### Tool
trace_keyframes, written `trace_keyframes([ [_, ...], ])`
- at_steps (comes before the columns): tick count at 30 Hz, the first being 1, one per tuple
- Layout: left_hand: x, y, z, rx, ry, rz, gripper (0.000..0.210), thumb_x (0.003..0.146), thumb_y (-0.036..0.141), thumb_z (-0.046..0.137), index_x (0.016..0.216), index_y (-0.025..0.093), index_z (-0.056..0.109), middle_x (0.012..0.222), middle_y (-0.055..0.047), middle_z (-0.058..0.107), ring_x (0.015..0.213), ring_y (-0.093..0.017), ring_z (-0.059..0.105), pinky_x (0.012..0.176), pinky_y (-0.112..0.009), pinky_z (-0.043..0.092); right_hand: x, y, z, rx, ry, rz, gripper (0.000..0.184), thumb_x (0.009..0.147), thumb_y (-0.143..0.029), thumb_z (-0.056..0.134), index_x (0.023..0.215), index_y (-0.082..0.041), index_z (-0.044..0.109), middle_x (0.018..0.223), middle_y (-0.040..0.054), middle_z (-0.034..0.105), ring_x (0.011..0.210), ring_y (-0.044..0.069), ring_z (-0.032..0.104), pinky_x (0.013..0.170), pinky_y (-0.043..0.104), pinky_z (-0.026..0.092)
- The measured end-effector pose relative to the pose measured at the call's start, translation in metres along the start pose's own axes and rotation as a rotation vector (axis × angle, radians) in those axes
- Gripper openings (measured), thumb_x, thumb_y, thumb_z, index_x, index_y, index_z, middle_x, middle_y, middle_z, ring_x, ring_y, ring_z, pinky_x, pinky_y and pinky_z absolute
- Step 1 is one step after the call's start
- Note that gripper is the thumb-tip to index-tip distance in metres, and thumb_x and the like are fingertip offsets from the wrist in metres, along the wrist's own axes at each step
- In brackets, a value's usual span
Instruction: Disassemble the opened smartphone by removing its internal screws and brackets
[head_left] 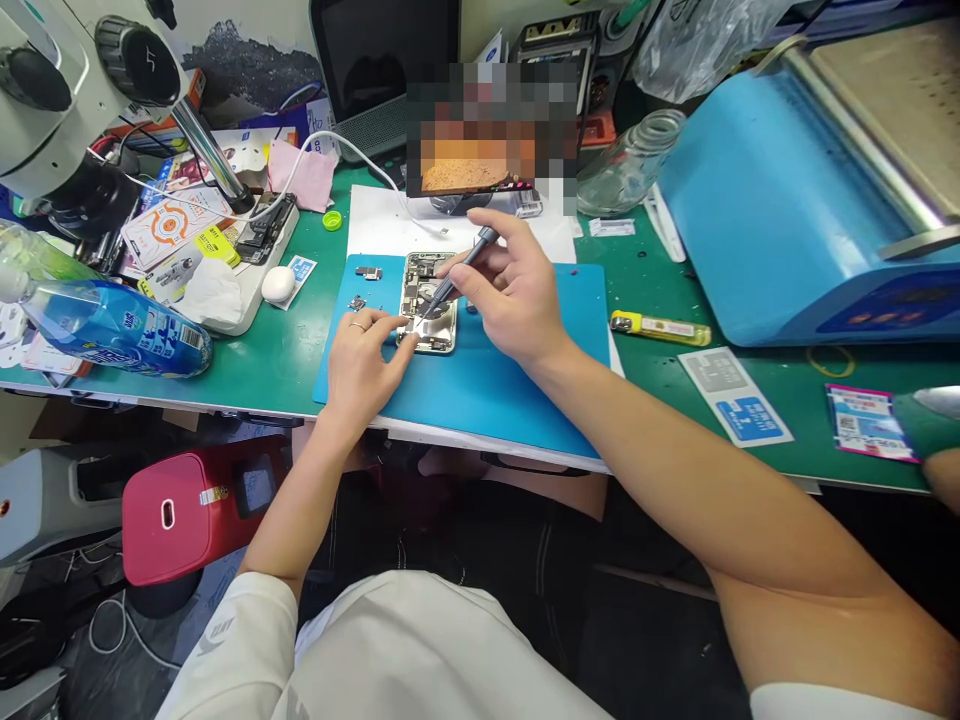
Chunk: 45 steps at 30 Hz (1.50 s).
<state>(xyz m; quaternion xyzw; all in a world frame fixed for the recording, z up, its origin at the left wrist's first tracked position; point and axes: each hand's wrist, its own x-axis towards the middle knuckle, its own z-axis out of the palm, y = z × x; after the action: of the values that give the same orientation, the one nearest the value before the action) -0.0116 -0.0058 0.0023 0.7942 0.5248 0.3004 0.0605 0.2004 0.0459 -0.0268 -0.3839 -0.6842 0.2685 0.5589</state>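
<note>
An opened smartphone (442, 338) lies on a blue work mat (517, 400), its inner parts exposed. My right hand (514, 285) is closed around a slim grey precision screwdriver (459, 278), tilted so that its tip points down into the lower half of the phone. Against the phone's left edge rests my left hand (365, 360), thumb and fingertips on the housing and the fingers apart. A small camera-like module (368, 273) and another small phone part (357, 302) lie on the mat left of the phone. Whether the tip sits in a screw is too small to tell.
A microscope (139, 60) and a blue bottle (120, 325) stand at the left. On the right are a big blue machine (750, 230), a glass jar (630, 160) and a yellow box cutter (660, 328). A white cable (360, 160) runs behind the phone.
</note>
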Motion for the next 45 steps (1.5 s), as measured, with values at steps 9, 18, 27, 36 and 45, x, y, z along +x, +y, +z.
trace_keyframes([
  [9, -0.006, 0.0, 0.0, 0.022, 0.013, 0.072, 0.02, 0.106, 0.035, 0.07, 0.116, 0.021, 0.08, 0.109, -0.008, 0.076, 0.1, -0.023, 0.065, 0.09, -0.036, 0.054, -0.001, 0.006, 0.002, 0.074, -0.013, 0.031, 0.06, 0.103, -0.057, 0.062, 0.156, -0.036, 0.043, 0.114, 0.005, 0.08, 0.101, 0.025, 0.08, 0.086, 0.044, 0.073],
  [18, -0.005, 0.0, -0.001, 0.03, -0.011, 0.067, 0.021, 0.109, 0.034, 0.062, 0.111, 0.023, 0.081, 0.105, -0.007, 0.076, 0.097, -0.023, 0.063, 0.089, -0.036, 0.052, -0.002, 0.01, 0.003, 0.061, -0.067, -0.003, 0.059, 0.106, -0.054, 0.059, 0.159, -0.038, 0.04, 0.126, 0.0061, 0.077, 0.101, 0.023, 0.08, 0.085, 0.045, 0.073],
  [27, -0.007, 0.0, 0.0, 0.06, -0.016, 0.091, 0.019, 0.108, 0.03, 0.062, 0.104, 0.021, 0.079, 0.1, -0.007, 0.075, 0.094, -0.023, 0.063, 0.086, -0.036, 0.051, -0.001, 0.003, 0.005, 0.077, -0.052, 0.014, 0.054, 0.103, -0.041, 0.061, 0.153, -0.035, 0.042, 0.111, 0.0033, 0.078, 0.096, 0.023, 0.081, 0.078, 0.041, 0.073],
  [36, -0.009, 0.002, 0.001, 0.056, 0.007, 0.093, 0.015, 0.107, 0.027, 0.066, 0.1, 0.02, 0.078, 0.097, -0.006, 0.074, 0.093, -0.023, 0.063, 0.085, -0.034, 0.051, -0.002, 0.0, 0.004, 0.068, -0.106, 0.025, 0.054, 0.103, -0.043, 0.061, 0.153, -0.035, 0.044, 0.112, 0.0026, 0.079, 0.092, 0.022, 0.08, 0.081, 0.042, 0.073],
  [45, -0.011, -0.002, 0.005, 0.026, 0.074, 0.128, 0.013, 0.104, 0.025, 0.068, 0.095, 0.02, 0.076, 0.094, -0.006, 0.074, 0.089, -0.023, 0.061, 0.082, -0.034, 0.05, -0.002, -0.016, 0.004, 0.122, -0.102, 0.111, 0.061, 0.099, -0.063, 0.066, 0.15, -0.036, 0.048, 0.109, 0.0026, 0.079, 0.096, 0.027, 0.08, 0.087, 0.05, 0.071],
])
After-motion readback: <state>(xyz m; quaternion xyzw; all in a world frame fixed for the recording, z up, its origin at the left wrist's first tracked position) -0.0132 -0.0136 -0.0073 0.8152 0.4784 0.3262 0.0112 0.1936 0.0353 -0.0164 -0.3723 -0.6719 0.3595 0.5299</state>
